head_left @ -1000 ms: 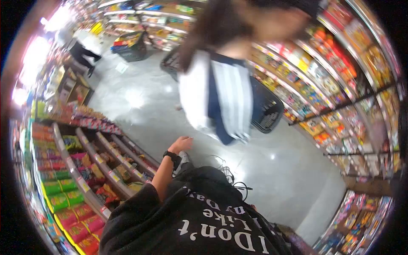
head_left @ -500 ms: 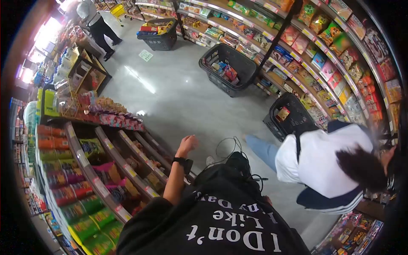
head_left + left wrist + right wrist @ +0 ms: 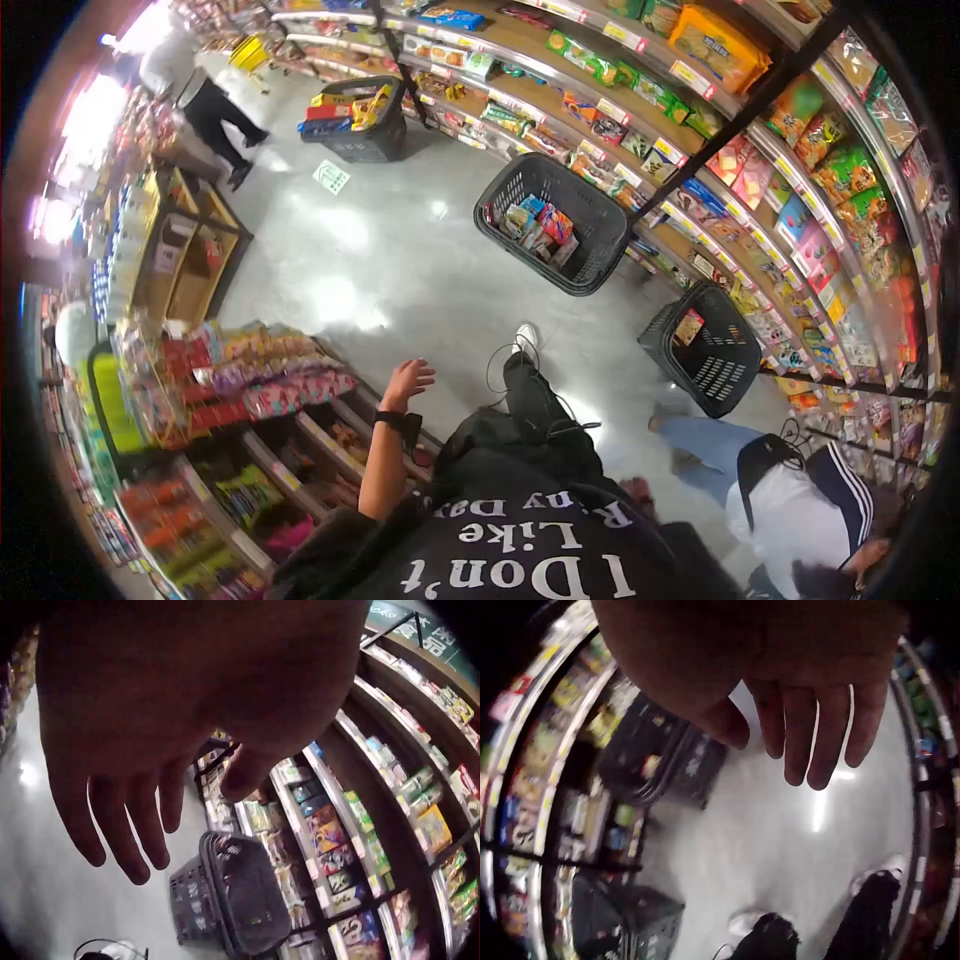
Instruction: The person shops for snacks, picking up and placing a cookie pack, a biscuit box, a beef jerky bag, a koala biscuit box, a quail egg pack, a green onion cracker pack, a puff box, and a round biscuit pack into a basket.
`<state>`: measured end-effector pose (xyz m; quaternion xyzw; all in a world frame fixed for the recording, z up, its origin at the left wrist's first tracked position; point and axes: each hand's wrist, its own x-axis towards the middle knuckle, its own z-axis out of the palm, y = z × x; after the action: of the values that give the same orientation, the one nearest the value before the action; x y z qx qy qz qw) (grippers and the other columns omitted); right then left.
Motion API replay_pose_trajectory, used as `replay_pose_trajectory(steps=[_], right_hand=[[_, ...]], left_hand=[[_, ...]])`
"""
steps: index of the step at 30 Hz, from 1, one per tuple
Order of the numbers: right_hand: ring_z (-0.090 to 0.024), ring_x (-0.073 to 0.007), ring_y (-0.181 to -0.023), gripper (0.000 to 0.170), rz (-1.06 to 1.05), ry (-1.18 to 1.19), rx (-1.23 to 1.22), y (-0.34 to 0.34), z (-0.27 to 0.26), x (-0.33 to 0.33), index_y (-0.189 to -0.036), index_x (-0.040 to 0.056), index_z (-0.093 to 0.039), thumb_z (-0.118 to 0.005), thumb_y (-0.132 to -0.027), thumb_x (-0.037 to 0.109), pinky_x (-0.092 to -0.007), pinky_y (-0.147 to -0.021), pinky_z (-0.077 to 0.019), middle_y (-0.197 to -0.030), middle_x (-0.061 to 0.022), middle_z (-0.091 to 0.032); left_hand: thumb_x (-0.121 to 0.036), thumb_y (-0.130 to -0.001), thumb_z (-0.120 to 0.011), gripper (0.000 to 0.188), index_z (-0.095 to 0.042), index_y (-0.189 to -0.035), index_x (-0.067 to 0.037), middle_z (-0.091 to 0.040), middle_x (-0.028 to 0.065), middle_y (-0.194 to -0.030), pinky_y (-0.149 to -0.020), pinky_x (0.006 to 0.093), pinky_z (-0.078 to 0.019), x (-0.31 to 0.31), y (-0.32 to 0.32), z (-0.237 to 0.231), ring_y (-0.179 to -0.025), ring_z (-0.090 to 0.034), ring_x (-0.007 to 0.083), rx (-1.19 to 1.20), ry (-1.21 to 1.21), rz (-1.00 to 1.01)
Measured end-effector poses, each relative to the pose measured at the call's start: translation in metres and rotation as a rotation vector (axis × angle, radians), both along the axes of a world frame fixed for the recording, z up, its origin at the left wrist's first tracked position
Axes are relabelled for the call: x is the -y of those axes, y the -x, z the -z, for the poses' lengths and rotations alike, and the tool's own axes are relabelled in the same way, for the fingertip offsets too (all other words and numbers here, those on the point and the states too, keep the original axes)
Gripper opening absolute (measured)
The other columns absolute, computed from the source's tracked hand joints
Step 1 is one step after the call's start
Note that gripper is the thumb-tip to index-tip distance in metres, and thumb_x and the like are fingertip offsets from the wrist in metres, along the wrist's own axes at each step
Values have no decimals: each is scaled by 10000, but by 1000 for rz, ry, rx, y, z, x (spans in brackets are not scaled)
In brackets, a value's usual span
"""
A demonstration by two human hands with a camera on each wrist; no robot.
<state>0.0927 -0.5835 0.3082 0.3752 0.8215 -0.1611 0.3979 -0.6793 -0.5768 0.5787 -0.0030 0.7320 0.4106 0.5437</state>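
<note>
Wooden stand: a low display stand [image 3: 195,255] at far left, with a standing person [image 3: 215,110] in dark trousers beyond it.
Snack rack: sloped rack [image 3: 262,455] of bagged snacks, just beside the wearer's left arm.
Left basket: black basket [image 3: 365,145] on the grey floor [image 3: 420,270], holding red, blue and yellow packets.
Left hand: the left hand [image 3: 407,384], above the floor near the snack rack; fingers released, loosely extended and slightly spread.
Middle basket: black basket [image 3: 600,225] just beside the wall shelves [image 3: 595,95], with several coloured packets inside.
Right hand: the right hand [image 3: 787,671], by the wearer's black shirt [image 3: 500,535]; fingers released, extended downward in the right wrist view.
Right basket: black basket [image 3: 715,370] on the floor near the shelves, a small packet within.
Second person: person in white [image 3: 795,500], bent at lower right.
</note>
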Motion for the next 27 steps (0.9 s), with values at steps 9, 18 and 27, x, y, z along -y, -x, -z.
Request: replay_pose_trajectory(steps=[9, 18, 27], right_hand=[[-687, -174, -919, 291, 1588, 313, -1023, 437, -217, -397, -1146, 104, -664, -627, -973, 336, -323, -773, -528, -1077, -85, -726], [-677, -169, -1002, 261, 1482, 357, -879, 645, -246, -461, -1161, 14, -638, -691, -952, 161, -319, -901, -535, -1100, -98, -698], [-632, -261, -1164, 699, 990, 300, -778, 787, -33, -510, -1290, -57, -567, -834, -816, 382, -357, -987, -488, -1231, -232, -654]], left_hand=[[-321, -1017, -471, 420, -572, -1289, -17, -703, 153, -1189, -911, 359, -494, -142, 178, -50, -1058, -692, 255, -83, -210, -109], [-342, -1019, -511, 399, -603, -1227, -14, -716, 133, -1107, -876, 340, -489, -259, 334, 26, -1006, -684, 224, 34, -192, 67], [-323, -1017, -529, 380, -608, -1193, 4, -719, 140, -1097, -869, 337, -489, -321, 382, 110, -1003, -686, 221, 44, -16, 145]])
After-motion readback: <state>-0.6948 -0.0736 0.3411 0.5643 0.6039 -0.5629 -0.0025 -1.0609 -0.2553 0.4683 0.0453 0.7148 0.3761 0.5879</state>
